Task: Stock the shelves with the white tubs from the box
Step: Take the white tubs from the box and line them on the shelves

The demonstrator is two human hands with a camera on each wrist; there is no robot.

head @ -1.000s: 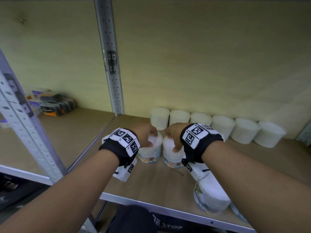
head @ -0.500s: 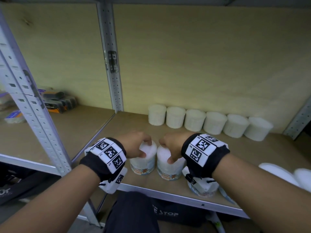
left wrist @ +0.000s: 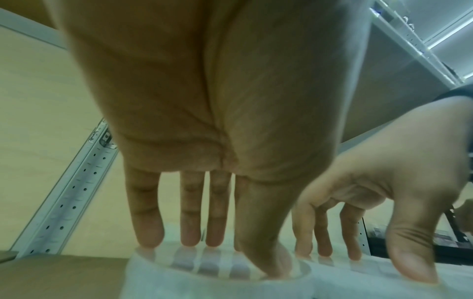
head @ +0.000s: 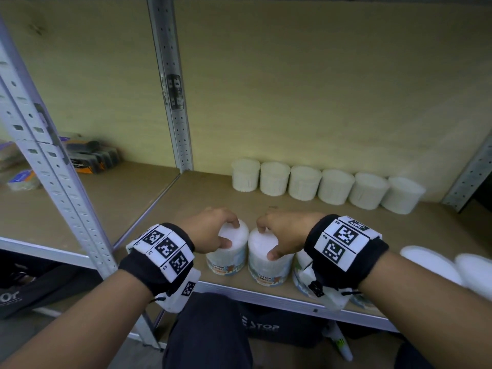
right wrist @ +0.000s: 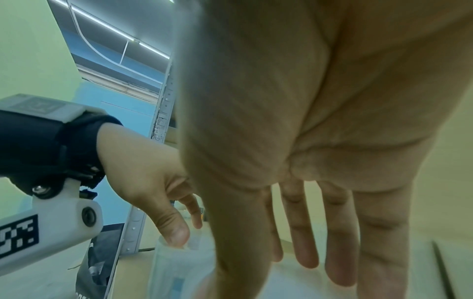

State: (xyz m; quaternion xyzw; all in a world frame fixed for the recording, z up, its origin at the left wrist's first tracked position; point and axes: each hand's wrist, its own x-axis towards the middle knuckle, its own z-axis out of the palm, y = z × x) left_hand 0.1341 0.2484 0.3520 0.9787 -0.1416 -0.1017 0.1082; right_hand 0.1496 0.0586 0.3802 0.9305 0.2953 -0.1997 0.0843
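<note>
Two white tubs labelled "Cotton Buds" stand side by side near the front edge of the wooden shelf (head: 186, 209). My left hand (head: 221, 233) grips the left tub (head: 226, 259) from above, thumb on the near rim and fingers over the far rim. My right hand (head: 271, 241) holds the right tub (head: 267, 270) the same way. In the left wrist view the left hand's fingertips (left wrist: 190, 236) press on the tub's lid (left wrist: 217, 283). A row of several white tubs (head: 327, 185) lines the back wall.
Another tub (head: 302, 278) stands partly hidden under my right wrist, and white lids (head: 431, 262) show at the right edge. Metal uprights (head: 170, 102) divide the shelf; the left bay holds small packs (head: 90, 158). A dark bag (head: 266, 328) lies below.
The view has pulled back and the two gripped tubs now sit nearer the shelf's front edge, farther from the back row. Both hands keep their hold.
</note>
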